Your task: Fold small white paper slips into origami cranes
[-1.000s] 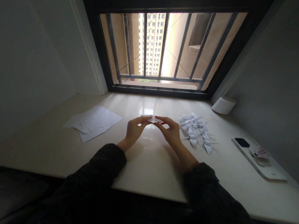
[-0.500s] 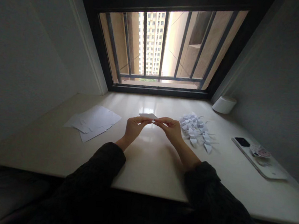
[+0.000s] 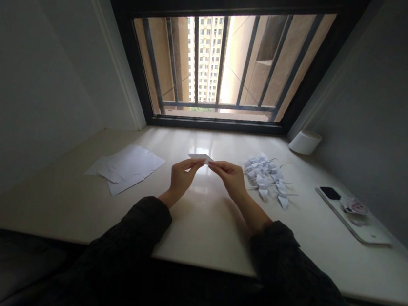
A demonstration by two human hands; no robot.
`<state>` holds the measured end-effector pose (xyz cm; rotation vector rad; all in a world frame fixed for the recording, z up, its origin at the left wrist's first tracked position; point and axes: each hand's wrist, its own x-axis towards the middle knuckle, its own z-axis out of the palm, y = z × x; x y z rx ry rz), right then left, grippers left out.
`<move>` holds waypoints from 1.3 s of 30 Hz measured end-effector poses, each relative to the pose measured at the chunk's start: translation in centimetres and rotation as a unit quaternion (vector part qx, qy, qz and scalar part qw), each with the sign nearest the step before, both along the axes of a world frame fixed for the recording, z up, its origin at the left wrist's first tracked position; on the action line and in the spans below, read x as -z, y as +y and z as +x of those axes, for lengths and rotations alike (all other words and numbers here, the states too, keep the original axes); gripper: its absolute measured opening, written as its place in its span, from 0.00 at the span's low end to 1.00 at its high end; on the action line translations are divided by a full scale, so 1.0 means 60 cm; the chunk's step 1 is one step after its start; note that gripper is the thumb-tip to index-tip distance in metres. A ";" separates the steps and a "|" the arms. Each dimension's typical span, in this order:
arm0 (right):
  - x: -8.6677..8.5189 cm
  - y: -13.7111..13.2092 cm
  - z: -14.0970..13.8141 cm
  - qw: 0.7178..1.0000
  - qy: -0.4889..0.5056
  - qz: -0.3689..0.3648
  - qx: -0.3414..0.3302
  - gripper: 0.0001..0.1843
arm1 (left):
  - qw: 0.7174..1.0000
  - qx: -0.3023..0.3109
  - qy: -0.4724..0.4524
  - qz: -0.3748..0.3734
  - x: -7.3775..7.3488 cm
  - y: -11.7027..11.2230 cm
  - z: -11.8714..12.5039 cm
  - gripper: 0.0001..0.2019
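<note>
A small folded piece of white paper is held up over the middle of the pale sill, its pointed end to the left. My left hand pinches its near edge between thumb and fingers. From the other side my right hand pinches the paper's right end, with the fingertips of both hands close together. The fingers partly cover the paper, so its full shape is hidden. To the left lies a loose stack of white paper sheets. Right of my right hand is a pile of folded paper pieces.
A phone with a round grip on its back lies on the right of the sill. A white cylindrical object stands in the far right corner. Behind is a barred window; walls rise at both sides.
Both hands stay around the folded paper, with the right fingertips shifted slightly along its near edge. The view has tilted very slightly; the stack, the pile and the phone lie as before.
</note>
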<state>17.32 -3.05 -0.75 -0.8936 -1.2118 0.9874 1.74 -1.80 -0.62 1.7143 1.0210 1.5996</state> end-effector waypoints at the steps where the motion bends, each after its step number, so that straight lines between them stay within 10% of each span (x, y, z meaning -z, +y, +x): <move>1: -0.001 -0.001 -0.001 1.000 0.008 -0.004 -0.001 0.12 | 1.000 -0.004 0.004 0.004 -0.001 -0.001 0.000 0.10; 23: 0.020 0.024 0.000 0.973 0.166 -0.149 -0.063 0.16 | 1.000 -0.003 0.024 0.013 -0.001 -0.006 0.001 0.12; 39: 0.023 0.024 0.003 0.982 0.139 -0.119 -0.051 0.15 | 1.000 0.000 0.012 -0.003 -0.005 -0.008 0.003 0.12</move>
